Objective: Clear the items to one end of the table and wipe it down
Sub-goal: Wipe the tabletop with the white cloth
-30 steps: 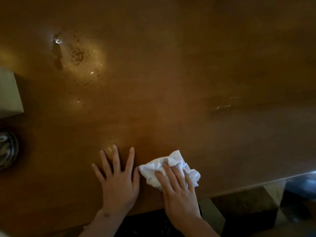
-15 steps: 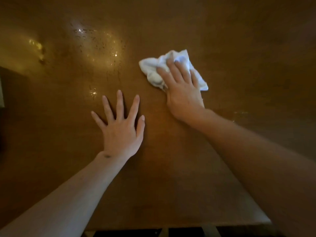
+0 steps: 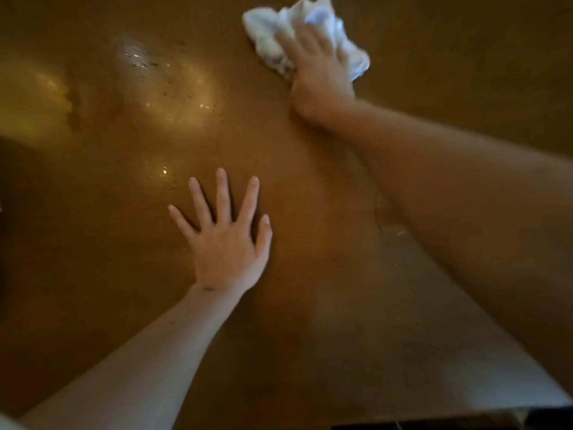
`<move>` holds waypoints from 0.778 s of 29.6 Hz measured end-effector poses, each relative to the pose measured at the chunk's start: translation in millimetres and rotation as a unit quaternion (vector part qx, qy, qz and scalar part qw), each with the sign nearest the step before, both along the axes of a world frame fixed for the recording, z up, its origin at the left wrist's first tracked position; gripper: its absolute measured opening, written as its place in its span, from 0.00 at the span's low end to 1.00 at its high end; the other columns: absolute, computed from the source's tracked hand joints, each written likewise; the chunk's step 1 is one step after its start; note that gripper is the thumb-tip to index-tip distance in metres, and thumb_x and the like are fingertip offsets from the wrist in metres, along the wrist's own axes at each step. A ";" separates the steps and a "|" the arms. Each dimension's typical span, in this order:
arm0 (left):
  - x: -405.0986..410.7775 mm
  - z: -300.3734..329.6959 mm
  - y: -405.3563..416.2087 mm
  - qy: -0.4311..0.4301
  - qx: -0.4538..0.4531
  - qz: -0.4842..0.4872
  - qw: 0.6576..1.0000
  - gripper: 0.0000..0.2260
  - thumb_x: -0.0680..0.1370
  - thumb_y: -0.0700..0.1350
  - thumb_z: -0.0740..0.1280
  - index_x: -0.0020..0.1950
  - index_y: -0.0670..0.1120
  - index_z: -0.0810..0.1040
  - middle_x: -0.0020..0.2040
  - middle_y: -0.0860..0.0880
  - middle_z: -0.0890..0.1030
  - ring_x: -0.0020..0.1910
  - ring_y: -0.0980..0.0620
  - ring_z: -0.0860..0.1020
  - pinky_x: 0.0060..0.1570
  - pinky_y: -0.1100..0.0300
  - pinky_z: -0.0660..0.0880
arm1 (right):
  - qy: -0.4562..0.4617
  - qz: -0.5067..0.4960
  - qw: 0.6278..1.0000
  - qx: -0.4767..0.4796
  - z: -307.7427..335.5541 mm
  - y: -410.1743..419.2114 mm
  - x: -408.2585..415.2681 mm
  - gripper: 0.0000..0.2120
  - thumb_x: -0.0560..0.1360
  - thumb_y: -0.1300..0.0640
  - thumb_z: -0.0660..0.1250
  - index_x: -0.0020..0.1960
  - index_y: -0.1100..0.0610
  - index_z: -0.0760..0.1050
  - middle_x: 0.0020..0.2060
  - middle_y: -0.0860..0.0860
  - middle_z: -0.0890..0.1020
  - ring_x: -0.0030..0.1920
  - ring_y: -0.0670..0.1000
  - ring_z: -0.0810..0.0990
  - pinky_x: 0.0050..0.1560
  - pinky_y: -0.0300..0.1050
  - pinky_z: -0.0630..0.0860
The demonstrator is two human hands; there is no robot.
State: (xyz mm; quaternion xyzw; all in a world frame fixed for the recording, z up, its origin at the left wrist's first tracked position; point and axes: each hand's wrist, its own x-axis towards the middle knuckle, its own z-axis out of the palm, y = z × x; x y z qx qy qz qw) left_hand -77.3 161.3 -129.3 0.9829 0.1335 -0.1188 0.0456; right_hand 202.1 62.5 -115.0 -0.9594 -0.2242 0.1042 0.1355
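A brown wooden table (image 3: 310, 305) fills the view. My right hand (image 3: 319, 72) presses down on a crumpled white cloth (image 3: 266, 35) far out on the table, near the top edge of the frame, with the arm stretched forward. The cloth shows on both sides of the fingers. My left hand (image 3: 228, 243) lies flat on the table in the middle, palm down, fingers spread, holding nothing.
Shiny wet spots and specks (image 3: 161, 91) glint on the table at the upper left, left of the cloth. The table's near edge (image 3: 465, 412) runs along the bottom right, with dark floor below it.
My right hand has pushed the cloth farther away across the table, from close to the near edge to the far part. My left hand has stayed flat in place.
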 end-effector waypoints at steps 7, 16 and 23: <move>-46.7 6.7 -31.0 0.008 -0.020 0.013 1.000 0.27 0.85 0.60 0.42 0.83 0.54 0.57 0.83 0.41 0.54 0.82 0.36 0.46 0.73 0.25 0.45 | 0.055 0.000 0.994 0.092 5.1 -60.5 -208.6 0.31 0.79 0.59 0.59 0.81 0.50 0.58 0.81 0.50 0.56 0.81 0.52 0.45 0.76 0.58 0.48; -148.6 13.6 -112.0 0.072 -0.029 0.036 0.996 0.26 0.83 0.58 0.48 0.78 0.52 0.68 0.83 0.40 0.56 0.82 0.34 0.46 0.73 0.26 0.47 | 0.070 0.045 0.996 0.032 10.3 -182.1 -371.2 0.35 0.75 0.57 0.62 0.80 0.48 0.57 0.81 0.51 0.54 0.81 0.54 0.44 0.79 0.59 0.40; -124.8 26.9 -185.7 0.121 -0.034 0.006 0.992 0.29 0.82 0.64 0.37 0.81 0.60 0.58 0.83 0.41 0.55 0.80 0.30 0.47 0.68 0.19 0.48 | 0.084 0.057 0.995 -0.025 17.0 -270.6 -383.7 0.41 0.72 0.56 0.71 0.81 0.48 0.57 0.80 0.51 0.58 0.81 0.55 0.52 0.78 0.60 0.48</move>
